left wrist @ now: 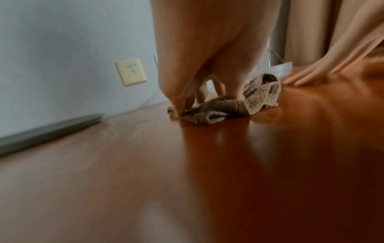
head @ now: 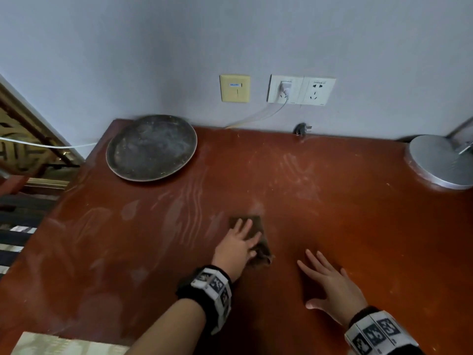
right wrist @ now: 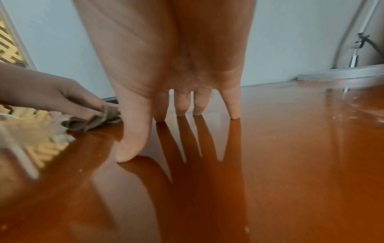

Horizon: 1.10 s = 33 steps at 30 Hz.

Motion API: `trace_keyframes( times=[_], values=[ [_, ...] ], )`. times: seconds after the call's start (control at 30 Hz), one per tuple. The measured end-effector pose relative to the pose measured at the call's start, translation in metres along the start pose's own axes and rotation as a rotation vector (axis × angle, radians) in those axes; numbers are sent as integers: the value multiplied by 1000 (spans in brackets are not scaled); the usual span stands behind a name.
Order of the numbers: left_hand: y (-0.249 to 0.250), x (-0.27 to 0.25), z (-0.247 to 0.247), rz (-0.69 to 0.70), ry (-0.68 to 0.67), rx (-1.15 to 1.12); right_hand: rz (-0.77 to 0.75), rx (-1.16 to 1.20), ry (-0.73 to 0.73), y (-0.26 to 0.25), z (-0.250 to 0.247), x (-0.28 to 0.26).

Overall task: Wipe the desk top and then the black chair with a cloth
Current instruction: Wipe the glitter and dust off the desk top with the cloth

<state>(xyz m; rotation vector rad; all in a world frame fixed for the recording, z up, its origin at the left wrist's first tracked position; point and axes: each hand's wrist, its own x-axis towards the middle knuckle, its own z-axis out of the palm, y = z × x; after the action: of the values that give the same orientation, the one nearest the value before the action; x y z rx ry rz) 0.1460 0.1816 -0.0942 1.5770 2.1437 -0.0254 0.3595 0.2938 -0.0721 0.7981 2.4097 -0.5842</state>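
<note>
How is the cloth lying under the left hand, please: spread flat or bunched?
Bunched: the cloth lies in crumpled folds under the left hand.

No legible text; wall plate (head: 235, 88) label blurred.

Grey wall (head: 153, 47) w/ sockets (head: 301, 90); beige curtain (left wrist: 311, 32).

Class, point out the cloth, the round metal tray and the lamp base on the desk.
cloth (head: 256, 224): head view, flat far part beyond the fingers.
round metal tray (head: 151, 147): head view, middle of its dusty face.
lamp base (head: 440, 160): head view, silver top.
</note>
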Motion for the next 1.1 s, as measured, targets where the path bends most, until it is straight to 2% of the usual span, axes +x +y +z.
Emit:
trace_keyframes(
  times=[0.07,0.13,0.23,0.27,0.33,0.43,0.5,0.53,0.6,0.67,0.77,0.83,0.87,0.93,1.0,1.03,1.1],
  values=[
    [34,4,11,142,-48,22,-15,7,1,-1,-10,3],
    [53,8,19,201,-61,-37,-39,58,110,-2,-16,7],
    [39,19,6,101,-11,-184,-112,57,422,-14,-18,25],
    [28,20,-3,55,23,-260,-159,78,461,-20,-16,33],
    [2,20,-20,-7,81,-386,-212,3,395,-37,-10,54],
    [-27,17,-35,-118,70,-356,-212,-137,300,-51,-4,76],
    [-39,19,-37,-196,35,-293,-230,-127,360,-39,-21,84],
    [-42,21,-37,-224,17,-275,-194,-57,381,-30,-35,90],
    [-44,25,-35,-264,-4,-281,-81,29,307,-12,-63,108],
    [-44,30,-34,-285,-4,-300,-41,-27,233,-16,-81,121],
    [-46,41,-37,-288,-9,-291,-200,-153,93,-60,-74,124],
    [-49,49,-40,-284,3,-286,-388,-224,114,-82,-51,120],
    [-50,52,-42,-283,10,-287,-399,-222,118,-84,-44,121],
    [-51,57,-45,-281,16,-295,-345,-253,161,-66,-42,136],
    [-50,62,-47,-284,33,-311,-235,-214,280,-28,-66,148],
    [-49,66,-49,-284,43,-317,-119,-182,380,-2,-84,154],
    [-47,72,-52,-281,51,-321,180,-164,372,46,-109,163]
  ],
)
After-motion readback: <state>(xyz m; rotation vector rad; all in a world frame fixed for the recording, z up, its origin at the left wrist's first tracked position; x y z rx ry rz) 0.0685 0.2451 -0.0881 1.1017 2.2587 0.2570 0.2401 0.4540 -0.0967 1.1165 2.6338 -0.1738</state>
